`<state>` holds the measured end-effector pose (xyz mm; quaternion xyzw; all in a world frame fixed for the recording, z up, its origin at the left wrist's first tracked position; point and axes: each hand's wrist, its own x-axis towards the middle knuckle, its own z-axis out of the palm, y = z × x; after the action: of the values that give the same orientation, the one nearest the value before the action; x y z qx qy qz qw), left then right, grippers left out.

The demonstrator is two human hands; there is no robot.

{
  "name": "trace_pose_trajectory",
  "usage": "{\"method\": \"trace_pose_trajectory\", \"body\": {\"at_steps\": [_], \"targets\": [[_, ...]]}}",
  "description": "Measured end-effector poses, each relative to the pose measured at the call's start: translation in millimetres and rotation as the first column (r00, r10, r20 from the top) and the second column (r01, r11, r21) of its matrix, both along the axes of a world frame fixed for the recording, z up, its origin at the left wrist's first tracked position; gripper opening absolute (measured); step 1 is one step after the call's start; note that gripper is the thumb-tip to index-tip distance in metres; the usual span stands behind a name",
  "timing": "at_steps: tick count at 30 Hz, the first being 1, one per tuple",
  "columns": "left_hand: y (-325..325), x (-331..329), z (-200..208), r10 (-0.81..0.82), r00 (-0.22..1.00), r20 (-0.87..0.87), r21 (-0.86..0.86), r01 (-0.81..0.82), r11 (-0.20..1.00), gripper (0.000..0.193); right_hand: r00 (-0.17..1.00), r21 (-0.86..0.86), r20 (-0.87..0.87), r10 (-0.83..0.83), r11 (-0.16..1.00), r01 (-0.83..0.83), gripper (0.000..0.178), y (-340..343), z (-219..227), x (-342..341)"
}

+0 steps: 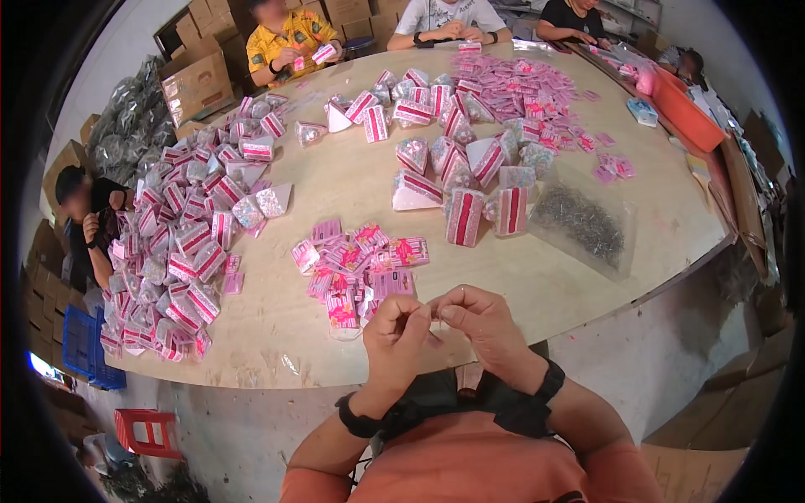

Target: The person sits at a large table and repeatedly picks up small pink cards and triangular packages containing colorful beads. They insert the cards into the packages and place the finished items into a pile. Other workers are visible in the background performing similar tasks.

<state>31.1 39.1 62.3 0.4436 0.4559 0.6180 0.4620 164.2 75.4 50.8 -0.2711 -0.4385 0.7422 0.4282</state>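
Both hands meet over the table's near edge, with fingertips pinched together. My left hand [396, 342] is closed, thumb against forefinger. My right hand [488, 332] pinches close beside it. What they hold is small and mostly hidden by the fingers; a bit of pink shows below, between the hands. Just beyond my left hand lies a loose pile of pink printed cards [401, 282], some with thin white loops. Past them stand several wedge-shaped, cake-slice-like pieces [464, 216] with pink and white striped sides. A clear bag of small dark metal pieces [579, 225] lies farther right.
A large heap of the striped wedges [180, 243] covers the table's left side. More pink cards [511, 88] spread at the far side, where people work. An orange basin [688, 109] is at the far right. A blue crate [84, 348] and red stool [148, 432] stand left.
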Motion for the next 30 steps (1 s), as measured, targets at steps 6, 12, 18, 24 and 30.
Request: {"method": "trace_pose_trajectory", "body": {"at_steps": [6,12,18,24,30], "targets": [[2,-6,-2,0.152,0.859,-0.489,0.324,0.017,0.946,0.004,0.97,-0.053,-0.208,-0.123,0.992,0.115,0.007,-3,-4,-5],[2,-9,0,0.127,0.811,-0.571,0.35,0.1,0.932,0.012,0.997,-0.023,-0.014,-0.077,0.997,0.076,0.006,-1,4,5],[17,-25,17,-0.241,0.783,-0.573,0.219,0.43,0.876,0.039,0.984,-0.113,-0.143,0.107,0.986,-0.124,0.009,-2,10,13],[13,-31,20,-0.372,0.74,-0.56,0.149,0.532,0.834,0.041,0.97,-0.163,-0.089,0.226,0.958,-0.238,0.01,-2,6,18],[8,-36,22,-0.333,0.713,-0.617,0.102,0.492,0.865,0.019,0.947,-0.259,-0.138,0.29,0.912,-0.318,0.008,-2,2,20]]}}
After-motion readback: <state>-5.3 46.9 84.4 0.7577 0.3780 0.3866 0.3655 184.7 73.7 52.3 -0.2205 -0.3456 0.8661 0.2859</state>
